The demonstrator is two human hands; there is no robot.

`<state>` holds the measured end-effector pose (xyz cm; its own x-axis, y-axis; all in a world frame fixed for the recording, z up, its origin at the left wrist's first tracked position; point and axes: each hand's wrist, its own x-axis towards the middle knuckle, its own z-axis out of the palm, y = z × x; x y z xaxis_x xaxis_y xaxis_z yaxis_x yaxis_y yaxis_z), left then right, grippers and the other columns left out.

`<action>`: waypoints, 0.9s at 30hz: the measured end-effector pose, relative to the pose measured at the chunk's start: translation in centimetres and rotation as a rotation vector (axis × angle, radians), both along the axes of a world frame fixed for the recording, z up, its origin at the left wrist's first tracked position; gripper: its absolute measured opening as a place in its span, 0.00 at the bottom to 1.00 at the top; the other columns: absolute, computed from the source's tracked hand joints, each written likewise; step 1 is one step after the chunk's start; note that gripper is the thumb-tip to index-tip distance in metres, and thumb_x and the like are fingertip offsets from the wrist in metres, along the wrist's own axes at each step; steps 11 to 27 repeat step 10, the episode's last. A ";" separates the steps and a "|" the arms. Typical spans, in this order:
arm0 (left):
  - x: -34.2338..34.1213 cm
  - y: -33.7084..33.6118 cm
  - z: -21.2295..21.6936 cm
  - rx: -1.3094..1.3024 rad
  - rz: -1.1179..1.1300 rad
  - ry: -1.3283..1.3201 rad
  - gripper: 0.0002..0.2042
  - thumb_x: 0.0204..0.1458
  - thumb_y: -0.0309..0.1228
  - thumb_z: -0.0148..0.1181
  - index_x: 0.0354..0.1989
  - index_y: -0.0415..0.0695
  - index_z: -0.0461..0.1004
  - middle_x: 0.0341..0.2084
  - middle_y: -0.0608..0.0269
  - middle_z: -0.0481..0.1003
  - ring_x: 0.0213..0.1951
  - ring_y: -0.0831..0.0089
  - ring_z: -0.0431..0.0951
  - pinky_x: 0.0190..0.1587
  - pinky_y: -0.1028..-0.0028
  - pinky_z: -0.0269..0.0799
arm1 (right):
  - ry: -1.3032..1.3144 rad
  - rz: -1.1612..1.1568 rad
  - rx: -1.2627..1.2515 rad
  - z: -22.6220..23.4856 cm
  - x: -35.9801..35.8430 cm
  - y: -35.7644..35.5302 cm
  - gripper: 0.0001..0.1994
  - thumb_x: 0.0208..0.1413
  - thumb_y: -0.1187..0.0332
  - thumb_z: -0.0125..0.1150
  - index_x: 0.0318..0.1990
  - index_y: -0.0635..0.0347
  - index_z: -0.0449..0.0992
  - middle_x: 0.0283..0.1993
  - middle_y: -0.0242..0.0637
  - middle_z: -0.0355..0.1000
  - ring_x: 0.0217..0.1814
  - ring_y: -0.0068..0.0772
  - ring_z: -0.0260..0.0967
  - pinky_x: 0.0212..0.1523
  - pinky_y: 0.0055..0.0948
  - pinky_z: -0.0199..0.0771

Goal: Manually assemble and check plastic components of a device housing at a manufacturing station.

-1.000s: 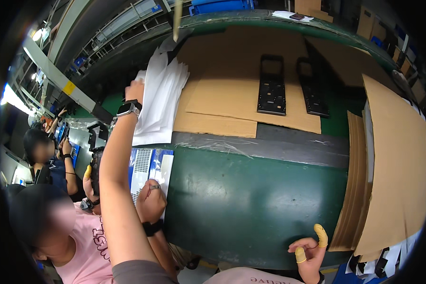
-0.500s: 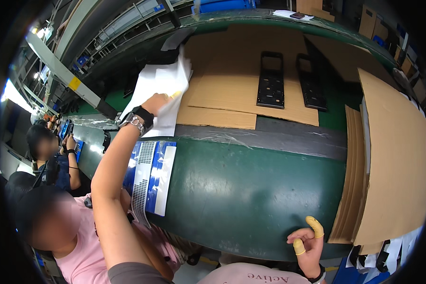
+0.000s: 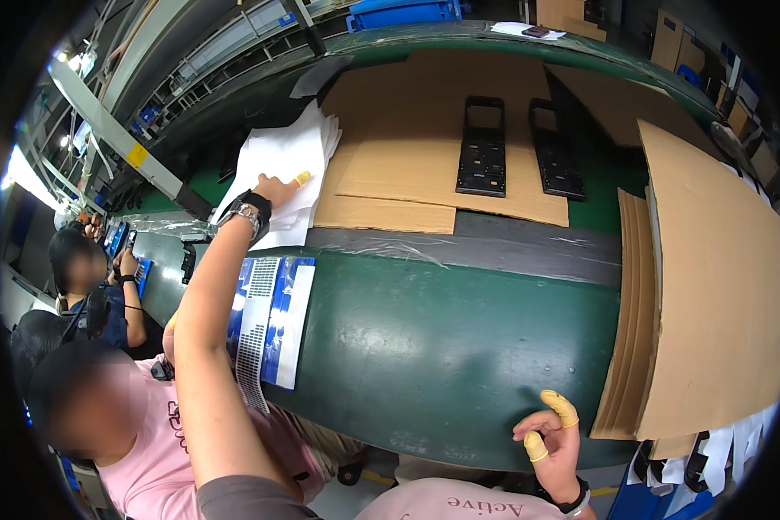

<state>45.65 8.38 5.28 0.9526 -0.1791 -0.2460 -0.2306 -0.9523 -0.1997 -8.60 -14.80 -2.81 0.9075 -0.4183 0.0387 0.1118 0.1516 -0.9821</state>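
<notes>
My left hand (image 3: 277, 189) reaches out over a stack of white paper sheets (image 3: 290, 143) at the left of the work table. Its fingers are stretched out on the top sheet, one in a yellow finger cot, and they do not grip it. Near the front edge of the green table (image 3: 390, 347), my right hand (image 3: 556, 444) hangs with fingers apart and loosely curved. It holds nothing, and two of its digits wear yellow finger cots. Two black plastic frames (image 3: 481, 165) (image 3: 560, 165) lie beyond, mostly on flat cardboard (image 3: 390, 165).
Cardboard sheets (image 3: 719, 295) stand upright at the right. A perforated white strip (image 3: 256, 321) lies on a blue-and-white panel (image 3: 288, 321) at the left. Close on my left sits a co-worker in pink (image 3: 139, 425), with another person (image 3: 104, 295) farther off. A metal post (image 3: 130, 147) slants at left.
The paper that was lifted and blurred under my left hand now lies flatter on the stack. My left hand has shifted slightly back and left. My right hand keeps its loose pose.
</notes>
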 end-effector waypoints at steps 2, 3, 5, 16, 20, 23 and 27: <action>-0.4 -1.0 -0.2 -0.028 0.041 0.021 0.50 0.45 0.73 0.34 0.66 0.40 0.48 0.65 0.41 0.47 0.66 0.50 0.47 0.67 0.61 0.40 | 0.011 -0.010 -0.001 -0.1 0.0 -0.3 0.25 0.54 0.75 0.57 0.59 0.65 0.56 0.34 0.41 0.71 0.34 0.29 0.70 0.39 0.26 0.71; -0.9 -1.1 -0.4 -0.092 0.073 -0.025 0.51 0.44 0.73 0.35 0.65 0.39 0.49 0.62 0.40 0.52 0.65 0.48 0.51 0.66 0.60 0.44 | 0.018 -0.016 -0.023 -0.2 0.0 -0.4 0.25 0.54 0.75 0.57 0.58 0.65 0.56 0.34 0.41 0.72 0.34 0.29 0.70 0.39 0.26 0.71; -1.5 -0.5 -0.1 -0.146 0.113 -0.079 0.51 0.43 0.73 0.36 0.65 0.37 0.51 0.60 0.39 0.58 0.63 0.46 0.55 0.64 0.59 0.48 | 0.019 -0.014 -0.036 -0.2 -0.1 -0.4 0.25 0.54 0.75 0.57 0.58 0.65 0.57 0.34 0.41 0.72 0.34 0.29 0.70 0.39 0.26 0.70; -0.6 0.2 -0.5 0.033 0.160 -0.042 0.53 0.42 0.73 0.40 0.67 0.40 0.41 0.62 0.41 0.54 0.63 0.45 0.55 0.65 0.59 0.47 | 0.019 -0.005 -0.022 -0.3 -0.1 -0.2 0.25 0.54 0.74 0.57 0.58 0.64 0.57 0.34 0.41 0.72 0.34 0.29 0.70 0.39 0.26 0.70; -0.6 0.2 -0.5 0.033 0.160 -0.042 0.53 0.42 0.73 0.40 0.67 0.40 0.41 0.62 0.41 0.54 0.63 0.45 0.55 0.65 0.59 0.47 | 0.019 -0.005 -0.022 -0.3 -0.1 -0.2 0.25 0.54 0.74 0.57 0.58 0.64 0.57 0.34 0.41 0.72 0.34 0.29 0.70 0.39 0.26 0.70; -0.6 0.2 -0.5 0.033 0.160 -0.042 0.53 0.42 0.73 0.40 0.67 0.40 0.41 0.62 0.41 0.54 0.63 0.45 0.55 0.65 0.59 0.47 | 0.019 -0.005 -0.022 -0.3 -0.1 -0.2 0.25 0.54 0.74 0.57 0.58 0.64 0.57 0.34 0.41 0.72 0.34 0.29 0.70 0.39 0.26 0.70; -0.6 0.2 -0.5 0.033 0.160 -0.042 0.53 0.42 0.73 0.40 0.67 0.40 0.41 0.62 0.41 0.54 0.63 0.45 0.55 0.65 0.59 0.47 | 0.019 -0.005 -0.022 -0.3 -0.1 -0.2 0.25 0.54 0.74 0.57 0.58 0.64 0.57 0.34 0.41 0.72 0.34 0.29 0.70 0.39 0.26 0.70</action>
